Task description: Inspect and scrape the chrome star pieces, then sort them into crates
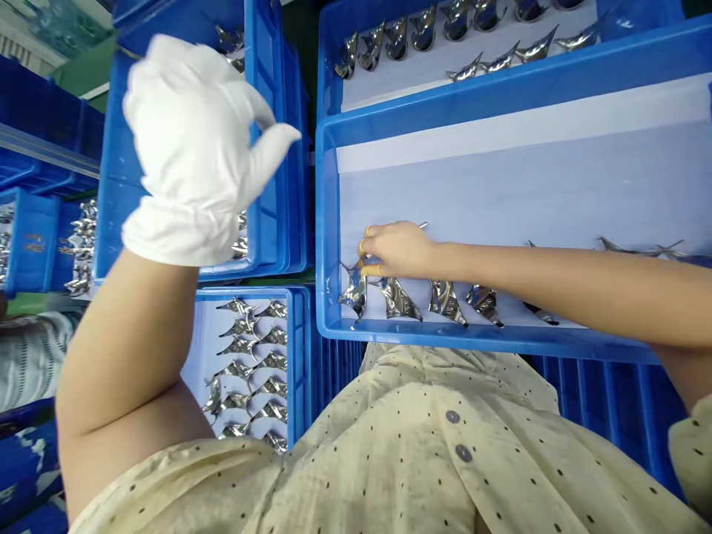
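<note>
My left hand (pixel 192 133), in a white glove, is raised over the blue crate at upper left. Its thumb stands out, apart from the bent fingers, whose tips are hidden; nothing shows in its grasp. My right hand (pixel 397 251) is bare apart from yellow finger covers. It reaches into the large blue crate (pixel 445 337), its fingers closed on a shiny curved metal piece (pixel 354 291) at the left end of the front row. A thin metal tip pokes out behind this hand. Beside it lies another pointed metal piece (pixel 398 298), with several more along the row.
White lining (pixel 500 178) covers the large crate's floor. Behind it, another blue crate (pixel 328 89) holds shiny curved pieces in rows. A lower crate (pixel 292 363) at left holds more in columns. Stacked crates stand at far left, where part of a person's patterned clothing (pixel 33 360) shows.
</note>
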